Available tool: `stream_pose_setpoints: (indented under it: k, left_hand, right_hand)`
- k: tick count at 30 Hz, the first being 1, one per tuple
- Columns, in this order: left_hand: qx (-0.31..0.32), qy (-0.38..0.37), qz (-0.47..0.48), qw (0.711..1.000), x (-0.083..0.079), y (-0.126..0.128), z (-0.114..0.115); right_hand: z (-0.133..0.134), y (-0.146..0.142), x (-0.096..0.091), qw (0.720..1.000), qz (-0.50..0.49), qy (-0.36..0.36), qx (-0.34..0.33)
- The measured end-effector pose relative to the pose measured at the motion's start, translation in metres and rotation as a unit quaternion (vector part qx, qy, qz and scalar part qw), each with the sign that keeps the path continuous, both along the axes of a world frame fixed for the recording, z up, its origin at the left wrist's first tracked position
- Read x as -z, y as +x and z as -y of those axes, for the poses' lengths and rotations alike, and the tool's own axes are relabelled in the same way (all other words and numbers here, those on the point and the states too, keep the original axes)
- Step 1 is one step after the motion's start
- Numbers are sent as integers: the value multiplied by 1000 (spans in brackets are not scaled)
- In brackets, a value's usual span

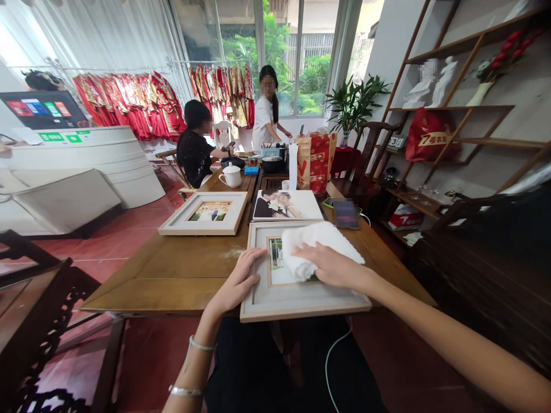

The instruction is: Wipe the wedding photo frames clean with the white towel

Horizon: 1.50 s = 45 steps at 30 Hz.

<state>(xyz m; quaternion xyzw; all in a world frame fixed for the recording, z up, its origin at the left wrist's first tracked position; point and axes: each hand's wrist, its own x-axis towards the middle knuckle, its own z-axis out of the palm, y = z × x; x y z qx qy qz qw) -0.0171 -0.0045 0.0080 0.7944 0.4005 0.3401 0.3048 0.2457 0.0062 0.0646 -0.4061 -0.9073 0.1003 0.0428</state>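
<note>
1. Right hand [331, 265]: lies palm down on a folded white cloth [318, 241], fingers stretched out flat, not curled around it.
2. White cloth: sits on the glass of a pale picture frame [301, 299], covering part of the photo inside.
3. Left hand [239, 281]: rests open against the frame's left edge, fingers spread, fingertips on the rim; wears two thin bangles on the wrist.
4. Picture frame: lies flat at the near edge of a wooden table [181, 269], right in front of the body.
5. Just beyond: a second frame [204, 213] to the left, a large wedding photo [286, 205] to the right, a dark phone [346, 213] beside that, screen blurred.
6. Farther along the table: a white teapot [232, 175] and a red-and-gold paper bag [316, 160], print not readable.
7. On the shelf at right: a red bag [430, 140] printed with "7号" in white, the rest unclear; beside it, a small card [394, 141] showing "3".
8. At the far end: two people [196, 149] by the table, a rack of red garments [129, 103] behind.
</note>
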Motion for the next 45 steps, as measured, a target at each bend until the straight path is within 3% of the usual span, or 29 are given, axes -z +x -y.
stream_pose_setpoints:
  k: [2, 6, 10, 15, 20, 26, 31, 33, 36, 40, 45]
  left_hand:
    - [1, 1, -3, 1000, 0, 0, 0]
    - [2, 4, -3, 1000, -1, 1, 0]
    - [6, 1, 1, 1000, -3, 1, 1]
    - [10, -2, 11, 1000, -3, 0, 2]
    - [12, -2, 17, 1000, 0, 0, 1]
    - [6, 6, 13, 1000, 0, 2, 1]
    - [5, 11, 12, 1000, -1, 3, 1]
    - [3, 11, 15, 1000, -1, 3, 2]
    - [4, 5, 20, 1000, -2, 2, 3]
    - [11, 3, 23, 1000, -2, 0, 3]
    - [15, -3, 22, 1000, -2, -1, 2]
  right_hand:
    - [32, 11, -12, 998, -6, -56, -30]
    - [96, 45, -32, 992, 6, -125, -20]
    - [125, 72, -25, 993, 48, -106, 32]
    - [89, 66, 2, 987, 81, -8, 136]
    - [56, 28, 13, 981, 93, 81, 151]
    - [75, -2, 2, 999, 3, -39, 30]
    - [103, 16, -28, 987, -49, -145, -51]
    - [112, 34, -32, 987, -49, -148, -46]
    - [112, 63, -21, 993, -45, -104, 25]
    - [74, 81, 3, 991, -26, -17, 127]
    - [9, 56, 12, 987, -17, 59, 148]
